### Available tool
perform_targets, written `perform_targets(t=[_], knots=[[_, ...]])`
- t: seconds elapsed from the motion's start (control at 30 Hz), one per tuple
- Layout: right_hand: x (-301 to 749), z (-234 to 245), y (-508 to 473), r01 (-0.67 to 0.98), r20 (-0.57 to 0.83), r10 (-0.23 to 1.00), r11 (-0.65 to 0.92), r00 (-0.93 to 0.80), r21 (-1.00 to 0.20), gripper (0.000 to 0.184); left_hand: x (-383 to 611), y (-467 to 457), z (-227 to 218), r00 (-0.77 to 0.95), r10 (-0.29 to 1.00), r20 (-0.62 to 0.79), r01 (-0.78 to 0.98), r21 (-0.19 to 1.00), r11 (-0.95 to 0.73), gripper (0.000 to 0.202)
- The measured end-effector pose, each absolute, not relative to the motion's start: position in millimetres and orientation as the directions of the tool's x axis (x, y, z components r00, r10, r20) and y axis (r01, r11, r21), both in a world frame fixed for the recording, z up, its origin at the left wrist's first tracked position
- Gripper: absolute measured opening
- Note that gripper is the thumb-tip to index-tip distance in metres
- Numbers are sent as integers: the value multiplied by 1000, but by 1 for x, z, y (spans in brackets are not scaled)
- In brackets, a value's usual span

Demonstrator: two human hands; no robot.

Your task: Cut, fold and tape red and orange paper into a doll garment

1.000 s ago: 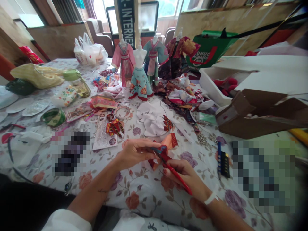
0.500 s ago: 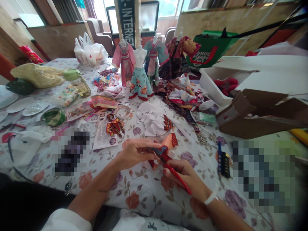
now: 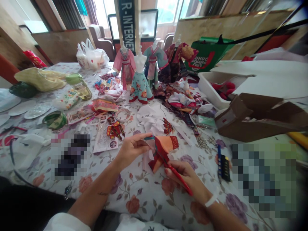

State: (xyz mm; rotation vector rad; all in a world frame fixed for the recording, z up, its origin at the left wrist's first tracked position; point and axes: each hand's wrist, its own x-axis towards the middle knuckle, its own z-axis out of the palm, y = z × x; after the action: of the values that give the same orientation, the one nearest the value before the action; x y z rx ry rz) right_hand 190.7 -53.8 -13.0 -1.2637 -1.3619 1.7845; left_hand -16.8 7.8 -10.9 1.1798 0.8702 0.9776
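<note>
Seemingly limp and light, the garment [image 3: 166,145] suits a hem pinch, as the left hand [image 3: 131,150] gives; the right hand [image 3: 186,175] grips a red tool [image 3: 180,180].

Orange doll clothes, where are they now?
Head view, centre foreground: the orange doll clothes are pinched in the left hand, just above the right hand holding a red tool, near the white cloth.

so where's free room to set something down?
Bare tablecloth at the near edge, below the left hand (orange cloth) and right hand (red tool); a smaller patch between right hand and blue pen. Crowded beyond the hands: white fabric, ribbons, doll dresses.
</note>
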Motion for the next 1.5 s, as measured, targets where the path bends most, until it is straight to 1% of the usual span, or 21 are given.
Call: perform_targets(t=[0.1,0.17,0.23,0.27,0.33,0.4,0.47,0.57,0.63,0.73,0.83,0.9,0.97,1.03,1.13,1.23,1.27,1.3,1.37,1.4,1.5], knots=[[197,-12,-47,191,-255,933,-211,-252,-959,44,-20,14,-10,195,964,-182,-125,970,208,52],[206,-13,-42,289,-167,977,-124,-129,-949,44,-21,16,-7,138,961,-241,-116,959,257,54],[216,-15,-36,465,-49,998,-30,-29,-885,41,-21,16,-5,125,958,-260,-101,957,273,54],[221,-17,-33,573,17,1000,10,6,-819,40,-22,16,-4,128,958,-257,-94,958,269,54],[230,-21,-28,761,137,989,44,59,-648,38,-22,15,-4,131,962,-241,-85,964,253,57],[236,-25,-26,864,212,974,32,86,-502,34,-23,15,-5,113,974,-199,-99,973,210,57],[239,-27,-25,911,241,967,28,79,-412,28,-25,16,-7,47,991,-123,-131,983,128,51],[238,-29,-26,940,231,972,38,45,-340,26,-29,21,-10,-142,990,16,-165,985,-40,37],[235,-28,-27,931,217,976,62,19,-361,26,-31,24,-11,-253,965,74,-178,977,-121,33],[229,-28,-30,854,203,978,147,-50,-500,25,-30,25,-13,-316,945,83,-191,970,-149,30],[227,-27,-32,762,177,971,236,-161,-603,24,-24,22,-14,-275,959,64,-193,974,-120,28],[227,-25,-33,719,169,956,290,-238,-632,26,-18,18,-13,-199,978,55,-194,976,-94,25],[227,-22,-34,691,194,948,317,-253,-650,24,-13,13,-10,-102,994,44,-193,979,-63,22],[223,-19,-34,664,243,954,298,-177,-686,17,-9,7,-8,-4,999,48,-186,981,-47,19],[204,-16,-32,527,231,970,234,-72,-817,21,-5,0,-6,132,986,97,-186,980,-72,14],[176,-17,-30,268,144,978,180,-149,-946,43,-1,-6,-6,222,962,160,-158,979,-126,10],[167,-18,-29,192,117,979,149,-169,-970,45,0,-7,-7,233,956,178,-136,979,-149,8],[161,-19,-29,141,91,979,117,-183,-983,39,1,-8,-8,238,952,192,-110,979,-170,8],[154,-20,-28,122,57,982,80,-182,-989,22,3,-9,-10,243,947,212,-59,977,-204,7],[155,-20,-28,139,52,984,76,-173,-987,18,3,-9,-12,245,945,216,-33,976,-214,7],[177,-14,-25,199,80,991,100,-102,-975,21,2,-8,-15,258,944,206,25,975,-220,12]])
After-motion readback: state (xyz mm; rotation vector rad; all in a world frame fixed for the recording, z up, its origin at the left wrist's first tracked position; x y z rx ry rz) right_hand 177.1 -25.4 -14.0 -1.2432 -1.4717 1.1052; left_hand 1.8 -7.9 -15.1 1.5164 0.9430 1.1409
